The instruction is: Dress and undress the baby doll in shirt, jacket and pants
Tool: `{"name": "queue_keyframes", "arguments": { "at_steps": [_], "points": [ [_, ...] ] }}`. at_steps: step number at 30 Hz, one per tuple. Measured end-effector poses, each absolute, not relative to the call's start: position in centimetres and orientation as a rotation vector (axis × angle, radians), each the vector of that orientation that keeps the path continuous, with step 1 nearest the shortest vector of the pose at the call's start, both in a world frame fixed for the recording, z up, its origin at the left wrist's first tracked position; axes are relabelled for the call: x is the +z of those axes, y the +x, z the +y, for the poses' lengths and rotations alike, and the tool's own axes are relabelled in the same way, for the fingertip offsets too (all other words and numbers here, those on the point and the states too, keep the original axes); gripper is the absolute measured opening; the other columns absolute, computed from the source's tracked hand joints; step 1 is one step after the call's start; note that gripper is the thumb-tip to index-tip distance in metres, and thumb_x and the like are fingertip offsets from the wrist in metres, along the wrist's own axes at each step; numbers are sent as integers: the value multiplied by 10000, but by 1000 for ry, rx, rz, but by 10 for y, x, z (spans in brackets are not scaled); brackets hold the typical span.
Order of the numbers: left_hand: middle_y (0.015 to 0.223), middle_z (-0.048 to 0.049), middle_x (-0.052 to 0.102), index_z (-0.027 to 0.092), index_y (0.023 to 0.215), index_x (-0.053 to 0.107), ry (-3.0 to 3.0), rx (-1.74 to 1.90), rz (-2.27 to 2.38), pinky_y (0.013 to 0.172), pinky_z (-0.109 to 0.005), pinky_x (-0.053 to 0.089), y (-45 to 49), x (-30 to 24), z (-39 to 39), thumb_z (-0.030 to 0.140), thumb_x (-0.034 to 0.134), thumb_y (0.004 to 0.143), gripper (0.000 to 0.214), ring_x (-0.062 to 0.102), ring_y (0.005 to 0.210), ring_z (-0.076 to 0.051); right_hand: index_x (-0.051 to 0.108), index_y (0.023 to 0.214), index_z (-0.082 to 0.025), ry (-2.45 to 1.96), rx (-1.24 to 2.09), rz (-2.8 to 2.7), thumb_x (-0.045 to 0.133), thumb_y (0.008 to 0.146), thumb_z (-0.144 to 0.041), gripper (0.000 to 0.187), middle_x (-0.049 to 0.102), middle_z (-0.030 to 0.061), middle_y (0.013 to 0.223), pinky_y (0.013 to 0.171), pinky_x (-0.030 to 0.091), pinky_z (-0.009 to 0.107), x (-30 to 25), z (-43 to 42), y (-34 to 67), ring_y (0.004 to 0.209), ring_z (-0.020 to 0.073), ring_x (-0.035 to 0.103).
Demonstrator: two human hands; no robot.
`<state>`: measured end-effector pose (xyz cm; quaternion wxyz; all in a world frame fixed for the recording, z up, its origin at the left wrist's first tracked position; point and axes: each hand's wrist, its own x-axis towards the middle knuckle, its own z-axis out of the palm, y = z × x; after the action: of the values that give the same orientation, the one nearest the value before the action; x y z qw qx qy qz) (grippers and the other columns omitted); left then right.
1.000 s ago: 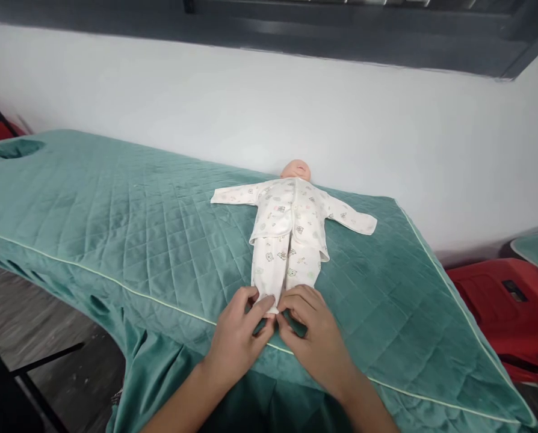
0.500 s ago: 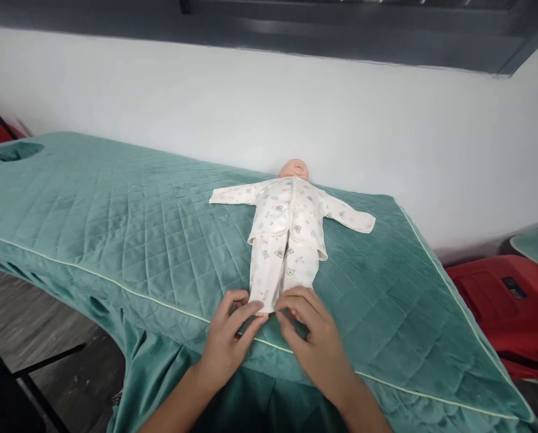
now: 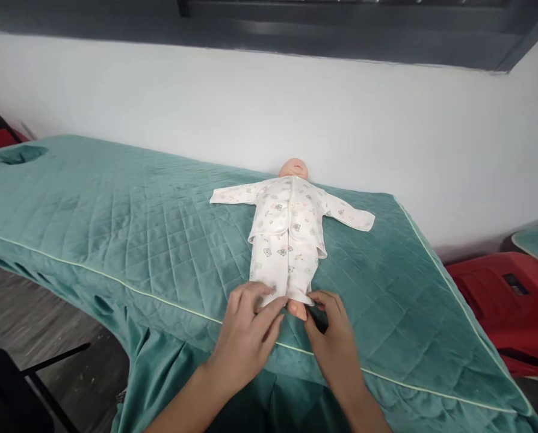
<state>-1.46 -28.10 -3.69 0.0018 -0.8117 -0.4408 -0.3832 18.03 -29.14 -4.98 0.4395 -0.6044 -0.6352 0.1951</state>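
The doll [image 3: 293,168] is laid on its back upon the green quilted bed [image 3: 179,207], with its head close to the wall [image 3: 160,90] and its legs directed to the near edge. From what is shown, the dressing is judged to be almost finished. The printed jacket [image 3: 273,210] has been put on and appears to be closed at the chest; its sleeves are spread out to both sides. The matching trousers [image 3: 278,264] have been pulled up under the jacket, and both legs are covered. What is left seems to be only the arranging of the trouser ends. By the left hand [image 3: 242,331], the inner side of the hem above the visible foot [image 3: 298,310] is touched, with thumb and index finger a little apart. By the right hand [image 3: 334,340], the outer side is touched, with the fingers half bent. Whether the cloth is really pinched by either hand cannot be told. The other foot is hidden, so the state of that hem cannot be fully judged.
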Motion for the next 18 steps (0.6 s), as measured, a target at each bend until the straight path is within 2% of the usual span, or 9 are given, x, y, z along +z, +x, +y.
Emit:
{"name": "queue_keyframes", "arguments": {
  "at_steps": [4, 9, 12, 18],
  "points": [
    [1293, -122, 536, 214, 1215, 615, -2602, -992, -1384, 1070, -528, 453, 2, -26, -269, 59, 572, 862, 388, 437, 1297, -309, 614, 1010, -216, -1506, 335, -1654, 569, 918, -184, 107, 633, 60, 972, 808, 492, 394, -50, -283, 178, 933, 231, 588],
    [1285, -122, 573, 184, 995, 658, -2554, -944, -1418, 1089, -559, 428, 9, -20, -260, 95, 552, 900, 168, 429, 1337, -319, 605, 933, -217, -1462, 367, -1657, 554, 910, -160, 80, 612, 32, 903, 748, 471, 345, -48, -279, 179, 845, 199, 579],
    [1257, -119, 590, 183, 973, 656, -2567, -1013, -1420, 1064, -558, 445, 8, -19, -259, 122, 560, 909, 130, 450, 1314, -319, 596, 885, -220, -1437, 467, -1598, 578, 919, -203, 42, 591, 10, 847, 694, 451, 311, -43, -281, 179, 761, 171, 553],
    [1212, -102, 611, 198, 957, 633, -2587, -1317, -1419, 1037, -515, 478, 6, -17, -265, 148, 590, 902, 86, 478, 1281, -289, 578, 818, -220, -1335, 679, -1475, 620, 927, -286, 133, 565, -11, 785, 684, 455, 291, -31, -286, 179, 723, 150, 556]
  ]
}}
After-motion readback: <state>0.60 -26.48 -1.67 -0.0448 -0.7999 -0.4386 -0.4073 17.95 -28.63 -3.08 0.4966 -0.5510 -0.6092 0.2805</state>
